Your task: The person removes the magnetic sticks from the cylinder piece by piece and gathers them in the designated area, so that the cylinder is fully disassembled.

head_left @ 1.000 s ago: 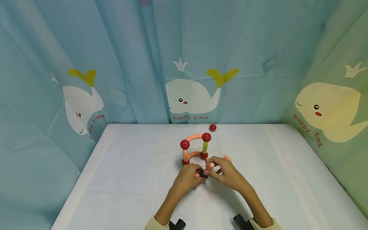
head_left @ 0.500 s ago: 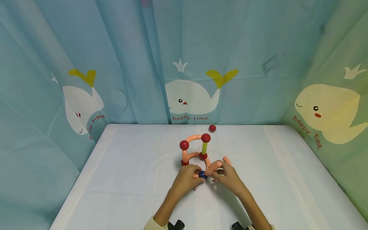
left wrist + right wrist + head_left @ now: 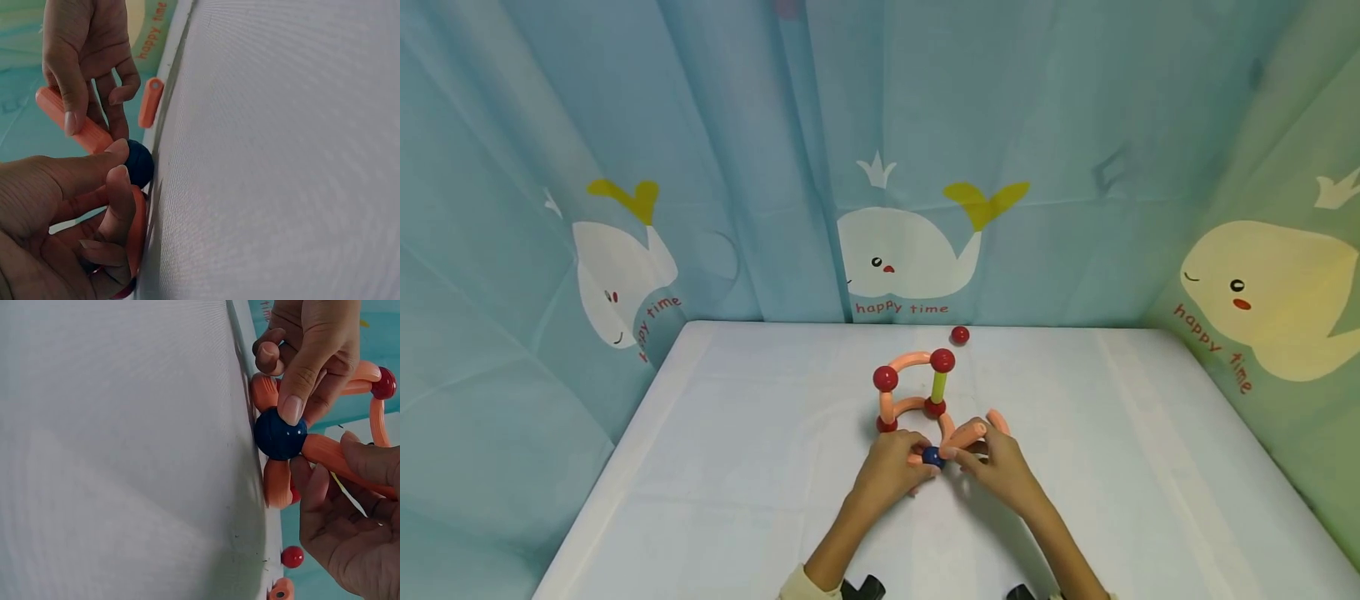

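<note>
A person's left hand (image 3: 887,471) pinches a glossy blue ball (image 3: 933,457) at the near corner of a toy frame (image 3: 912,404), while the right hand (image 3: 1002,473), close beside it, grips a ribbed orange stick (image 3: 964,435), its end against the ball. Shiny red balls (image 3: 885,378), curved orange sticks (image 3: 911,359) and one yellow-green stick (image 3: 938,387) form the frame on a finely textured white table (image 3: 760,467). Another orange stick (image 3: 998,422) lies just beyond the right hand; a loose red ball (image 3: 959,335) sits near the far edge.

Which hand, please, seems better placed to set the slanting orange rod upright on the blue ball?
Probably the right hand: it pinches the slanting rod, while the left hand holds the blue ball.
</note>
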